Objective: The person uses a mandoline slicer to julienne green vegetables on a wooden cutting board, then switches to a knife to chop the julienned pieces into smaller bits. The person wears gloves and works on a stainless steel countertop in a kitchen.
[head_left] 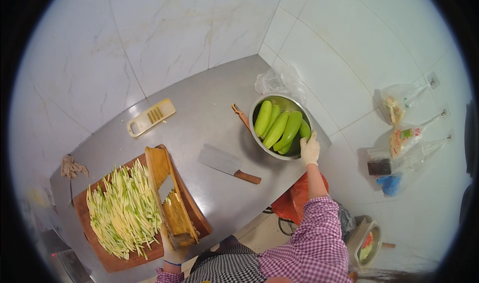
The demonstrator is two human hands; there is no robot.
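My left hand [174, 251], in a pale glove, grips the lower end of a wooden mandoline slicer [173, 212]. The slicer lies tilted along the right side of a wooden cutting board [106, 262], its metal blade facing up with green shreds on it. Left of it, shredded green squash [123, 212] covers much of the board. My right hand [310, 150], also gloved, is at the right rim of a steel bowl [253, 142]. Its fingers reach beside one of several whole green squashes [277, 129]; whether they hold the squash or the rim is unclear.
A cleaver [228, 165] lies mid-table on the steel worktop [209, 107]. A peeler [241, 116] touches the bowl's left side. A plastic grater [151, 118] rests near the wall, a clear bag [280, 81] behind the bowl, a rag [74, 167] at the left edge.
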